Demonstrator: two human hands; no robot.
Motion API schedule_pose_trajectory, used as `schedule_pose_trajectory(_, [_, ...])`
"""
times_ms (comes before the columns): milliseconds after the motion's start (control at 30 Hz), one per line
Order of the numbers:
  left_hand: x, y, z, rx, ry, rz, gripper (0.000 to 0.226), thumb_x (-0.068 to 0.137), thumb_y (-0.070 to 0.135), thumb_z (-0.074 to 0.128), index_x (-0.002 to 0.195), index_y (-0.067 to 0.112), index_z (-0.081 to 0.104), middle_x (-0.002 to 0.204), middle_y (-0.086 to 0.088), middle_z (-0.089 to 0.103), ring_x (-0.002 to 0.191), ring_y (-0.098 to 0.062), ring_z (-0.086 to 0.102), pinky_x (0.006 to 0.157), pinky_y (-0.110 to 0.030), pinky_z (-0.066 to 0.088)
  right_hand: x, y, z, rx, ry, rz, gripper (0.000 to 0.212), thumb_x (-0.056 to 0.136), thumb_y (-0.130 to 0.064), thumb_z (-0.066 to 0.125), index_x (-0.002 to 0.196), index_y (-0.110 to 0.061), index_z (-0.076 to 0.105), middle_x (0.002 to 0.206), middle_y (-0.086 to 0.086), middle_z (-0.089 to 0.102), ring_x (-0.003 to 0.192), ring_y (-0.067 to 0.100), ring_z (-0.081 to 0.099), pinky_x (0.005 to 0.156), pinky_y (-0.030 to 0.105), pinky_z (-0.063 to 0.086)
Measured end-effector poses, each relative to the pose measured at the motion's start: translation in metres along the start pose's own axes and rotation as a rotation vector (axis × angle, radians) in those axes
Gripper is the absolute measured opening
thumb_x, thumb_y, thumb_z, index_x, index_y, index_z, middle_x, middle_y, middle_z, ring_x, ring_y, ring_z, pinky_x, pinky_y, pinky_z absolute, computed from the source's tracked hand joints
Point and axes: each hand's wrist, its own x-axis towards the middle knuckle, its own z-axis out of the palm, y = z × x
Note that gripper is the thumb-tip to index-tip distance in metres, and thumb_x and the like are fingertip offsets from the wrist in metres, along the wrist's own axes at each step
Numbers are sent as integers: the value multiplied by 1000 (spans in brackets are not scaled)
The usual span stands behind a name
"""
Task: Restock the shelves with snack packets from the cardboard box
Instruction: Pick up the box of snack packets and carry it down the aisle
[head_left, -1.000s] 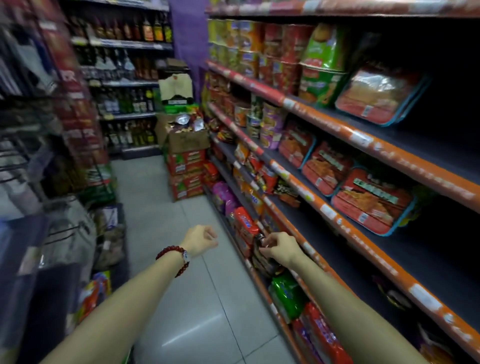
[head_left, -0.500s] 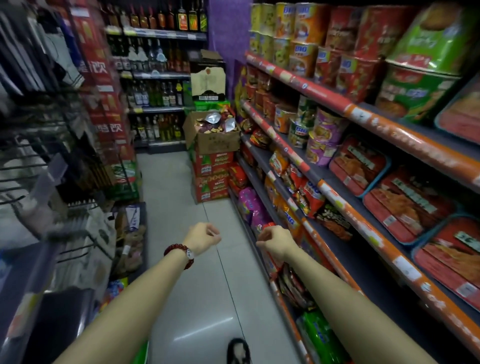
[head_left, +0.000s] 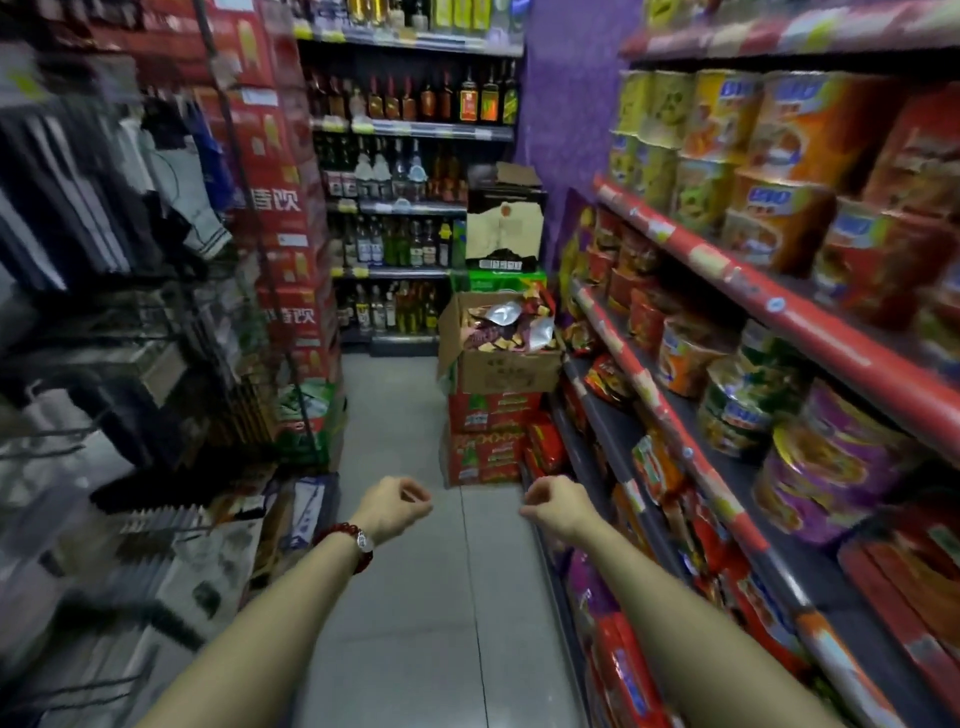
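Fingers of both hands are curled loosely inward, thumb near the forefinger, and neither holds anything. The left hand (head_left: 393, 505), with a dark red bead bracelet (head_left: 347, 544) on its wrist, and the right hand (head_left: 557, 506) hang side by side over the grey tiled floor (head_left: 415, 623), apart from each other, both forearms pointing straight up the aisle.

Ahead of them, well apart from the fingertips and a little to the right of the aisle's middle, stands the open brown cardboard box (head_left: 506, 366). It sits on top of a stack of red printed cartons (head_left: 488, 441), so its mouth is raised off the floor. Crumpled silver, red and purple snack packets (head_left: 506, 325) are heaped in it, some poking above the rim. The right hand looks slightly nearer to it, though both would have to go forward about equally; I judge that the person must walk up before either can reach in.

Nothing lies on the floor between the hands and the stack. The red-edged metal shelves (head_left: 727, 270) on the right, loaded with noodle tubs and packets, run just beside the box, and their lower lip crowds the right forearm. On the left, wire racks (head_left: 130, 364) and stacked red cases (head_left: 283, 234) narrow the way. Bottles (head_left: 405, 244) line the far shelving behind the box.
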Motion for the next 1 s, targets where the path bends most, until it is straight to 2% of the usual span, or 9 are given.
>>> schedule_pose_trajectory(167, [86, 5, -16, -16, 5, -58, 13, 84, 16, 67, 75, 21, 58, 75, -3, 61, 65, -15, 56, 52, -22, 45, 90, -10, -7, 2, -42, -15, 20, 82, -21, 72, 100, -11, 71, 99, 2, 68, 90, 12, 61, 67, 15, 43])
schedule_pose_trajectory(333, [198, 28, -29, -25, 18, -20, 4, 84, 15, 65, 84, 14, 61, 74, 0, 59, 67, -16, 55, 51, -21, 44, 196, -28, -27, -40, -16, -9, 18, 82, -24, 71, 95, -11, 72, 100, 3, 70, 93, 15, 63, 75, 23, 46])
schedule_pose_trajectory(567, [355, 75, -58, -30, -27, 7, 13, 83, 17, 66, 74, 20, 58, 73, 2, 58, 70, -16, 55, 57, -23, 45, 329, -54, -67, 18, 60, 54, 17, 82, -26, 71, 92, -12, 72, 97, 5, 71, 94, 18, 65, 82, 31, 53])
schedule_pose_trajectory(733, [443, 97, -60, 10, -69, 24, 9, 82, 16, 68, 78, 18, 60, 80, -3, 60, 77, -19, 56, 67, -28, 45, 405, -41, -96, 33, 102, 123, 17, 83, -26, 69, 92, -12, 73, 96, 3, 72, 92, 16, 65, 75, 24, 46])
schedule_pose_trajectory(867, [517, 110, -56, 8, -86, 8, 12, 82, 15, 68, 75, 19, 58, 78, -6, 60, 76, -22, 56, 68, -31, 45, 476, -28, -120, 36, 151, 164, 14, 83, -24, 69, 85, -11, 73, 92, 4, 72, 91, 18, 65, 80, 28, 49])
schedule_pose_trajectory(933, [550, 117, -53, 8, -72, 5, 11, 83, 15, 67, 76, 17, 59, 77, -7, 62, 76, -24, 57, 70, -34, 48, 512, -23, -131, 62, 169, 160, 10, 84, -20, 68, 83, -10, 70, 86, 5, 68, 87, 19, 62, 78, 29, 47])
schedule_pose_trajectory(1000, [583, 128, -51, 25, -46, -3, 7, 85, 16, 66, 83, 13, 60, 83, -7, 63, 78, -21, 58, 71, -31, 47, 549, -15, -143, 96, 177, 162, 12, 86, -19, 66, 89, -7, 71, 88, 6, 66, 88, 18, 59, 75, 27, 45])
